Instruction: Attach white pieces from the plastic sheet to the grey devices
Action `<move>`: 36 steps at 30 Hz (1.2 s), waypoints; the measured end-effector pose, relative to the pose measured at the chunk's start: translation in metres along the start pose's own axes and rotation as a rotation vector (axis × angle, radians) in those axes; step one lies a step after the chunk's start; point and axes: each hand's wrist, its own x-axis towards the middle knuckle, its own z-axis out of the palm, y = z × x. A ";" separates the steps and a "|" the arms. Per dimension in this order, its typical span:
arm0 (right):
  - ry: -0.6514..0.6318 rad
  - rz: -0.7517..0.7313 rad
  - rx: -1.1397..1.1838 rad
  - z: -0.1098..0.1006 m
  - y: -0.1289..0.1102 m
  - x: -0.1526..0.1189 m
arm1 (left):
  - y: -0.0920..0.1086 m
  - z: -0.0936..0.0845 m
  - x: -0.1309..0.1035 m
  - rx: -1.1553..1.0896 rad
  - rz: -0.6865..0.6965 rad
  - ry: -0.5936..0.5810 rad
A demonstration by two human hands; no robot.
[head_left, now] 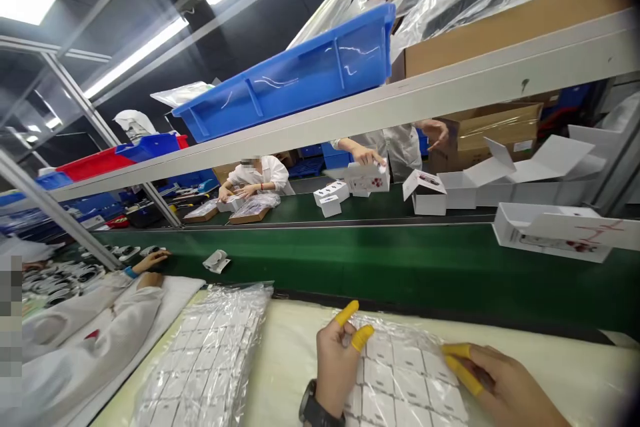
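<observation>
A clear plastic bag of small white boxes (395, 373) lies flat on the pale worktop in front of me, its boxes in rows. My left hand (339, 363), with yellow finger cots and a dark watch on the wrist, is at the bag's left edge, thumb and index finger apart. At the right edge is my right hand (500, 380); its two yellow-covered fingertips reach the plastic with a gap between them. Neither hand visibly grips anything. Further left, a second bag of white boxes (205, 360) rests on the same surface.
Beyond the worktop runs a green conveyor (360, 260) carrying a small grey-white item (217, 261). An open white box (550, 233) stands at right. Overhead, a shelf (320, 117) holds a blue bin (295, 73). A co-worker's arm (145, 273) is at left; others work across.
</observation>
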 end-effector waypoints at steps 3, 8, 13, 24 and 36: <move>-0.004 -0.022 -0.001 0.001 0.003 -0.001 | -0.001 0.000 0.000 0.002 -0.004 -0.060; 0.017 -0.040 -0.019 0.002 0.004 -0.002 | -0.005 0.000 0.002 0.070 -0.009 -0.178; 0.010 -0.082 -0.077 0.002 -0.001 -0.002 | -0.009 -0.001 0.004 0.061 0.038 -0.159; -0.007 -0.076 -0.100 0.002 -0.001 -0.002 | -0.007 -0.003 0.003 0.118 0.156 -0.241; -0.156 -0.616 0.025 0.007 -0.099 0.002 | 0.035 0.006 -0.021 0.416 0.413 -0.280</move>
